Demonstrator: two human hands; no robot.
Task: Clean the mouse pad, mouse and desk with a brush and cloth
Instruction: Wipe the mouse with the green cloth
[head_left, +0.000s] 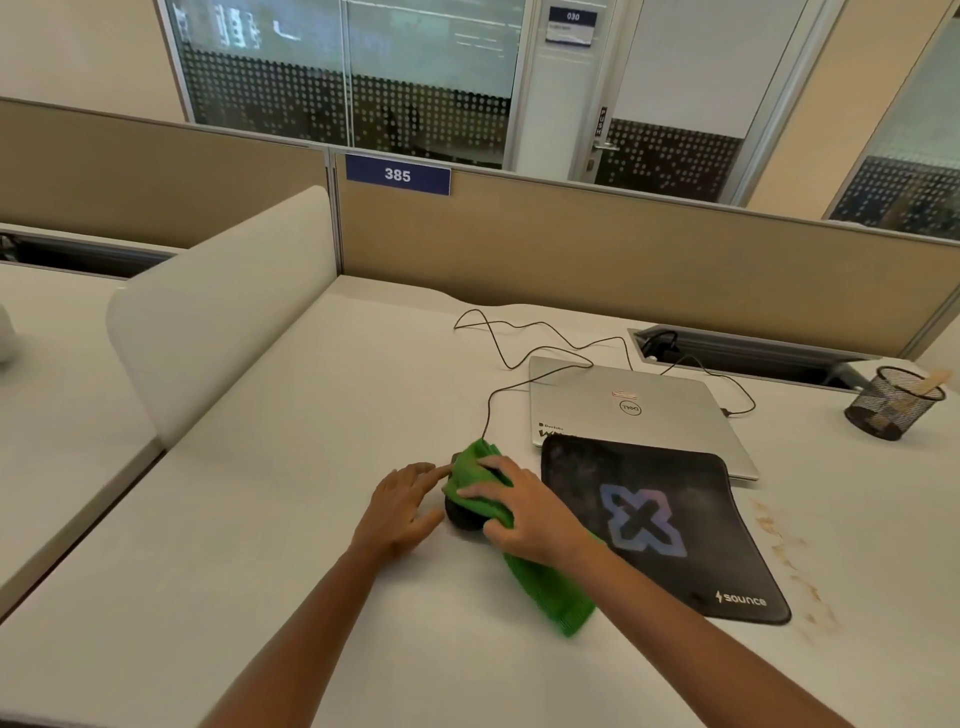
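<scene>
The right hand (519, 512) reaches in from the lower right, palm down, its grip closed over the green cloth (550, 592), pressing it onto the black mouse (464, 519) (only the mouse's near-left flank shows). The left hand (402, 506) lies flat beside the mouse, grip loose, fingertips touching the cloth's edge. The mouse sits on the counter (311, 519), just left of the mouse pad (717, 561).

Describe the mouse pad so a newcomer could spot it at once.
On the white desk, find the closed silver laptop near the right rear. The mouse pad lies just in front, its far edge overlapping the laptop's lid. It is the only black flat mat, printed with a blue X.
</scene>
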